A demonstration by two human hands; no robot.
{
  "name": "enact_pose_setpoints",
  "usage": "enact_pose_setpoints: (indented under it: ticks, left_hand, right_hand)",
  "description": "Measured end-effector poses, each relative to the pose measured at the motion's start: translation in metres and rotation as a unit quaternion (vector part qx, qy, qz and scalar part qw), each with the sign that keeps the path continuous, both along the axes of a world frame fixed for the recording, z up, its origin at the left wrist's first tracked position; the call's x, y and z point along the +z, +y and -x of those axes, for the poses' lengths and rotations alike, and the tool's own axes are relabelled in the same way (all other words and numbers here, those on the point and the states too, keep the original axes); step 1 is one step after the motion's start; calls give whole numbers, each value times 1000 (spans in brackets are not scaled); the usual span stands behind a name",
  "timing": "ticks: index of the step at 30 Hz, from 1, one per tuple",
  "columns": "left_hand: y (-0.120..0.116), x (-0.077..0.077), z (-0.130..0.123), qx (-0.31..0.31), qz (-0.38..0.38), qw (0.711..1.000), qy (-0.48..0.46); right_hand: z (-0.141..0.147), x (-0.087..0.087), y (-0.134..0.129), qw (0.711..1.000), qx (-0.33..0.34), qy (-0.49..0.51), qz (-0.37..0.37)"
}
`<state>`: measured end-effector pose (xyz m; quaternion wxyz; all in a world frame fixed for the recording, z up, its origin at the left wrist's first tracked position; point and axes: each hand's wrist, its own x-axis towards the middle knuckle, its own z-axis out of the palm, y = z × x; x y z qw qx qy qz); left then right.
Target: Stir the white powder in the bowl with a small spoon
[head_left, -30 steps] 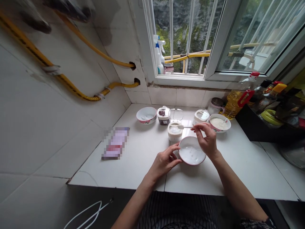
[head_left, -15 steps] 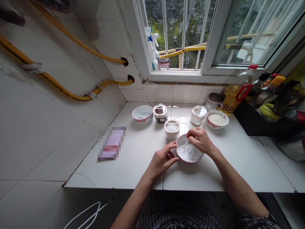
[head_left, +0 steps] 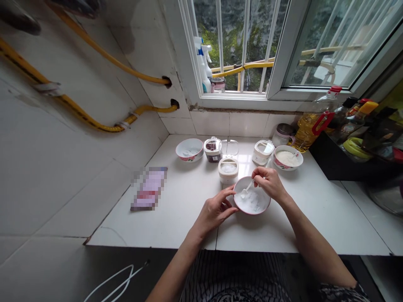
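A bowl (head_left: pixel 263 204) with a pink rim stands on the white counter, with white powder (head_left: pixel 252 203) spread over its bottom. My left hand (head_left: pixel 217 208) grips its left side, thumb low and fingers along the rim. Over the right part of the bowl, my right hand (head_left: pixel 269 183) pinches the handle of a small white spoon (head_left: pixel 244 192), whose tip is down at the powder. Just behind the bowl is a lidded jar (head_left: pixel 228 170), its lid raised, with white contents.
Farther back are a flowered bowl (head_left: pixel 189 150), a jar of dark contents (head_left: pixel 213 150), another white jar (head_left: pixel 263 152) and a bowl of pale powder (head_left: pixel 287 158). An oil bottle (head_left: pixel 310 126) and a black rack (head_left: pixel 333 161) of bottles stand right. A blurred purple packet (head_left: pixel 149 188) lies left.
My right hand has shifted slightly right and up, so more of the spoon shows. The left hand still holds the bowl, and the whole view has moved a little.
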<state>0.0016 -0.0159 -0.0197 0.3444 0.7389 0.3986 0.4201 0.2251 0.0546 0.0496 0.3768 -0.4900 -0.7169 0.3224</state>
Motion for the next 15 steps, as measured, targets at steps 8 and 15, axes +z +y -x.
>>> enact_pose_setpoints:
  ticks: [8,15]
  left_hand:
    - [0,-1,0,0,4,1000,-3]
    - [0,-1,0,-2,-1,1000,0]
  right_hand:
    - [8,0,-6,994,51,-65,-72]
    - [1,3,-1,995,14,77,62]
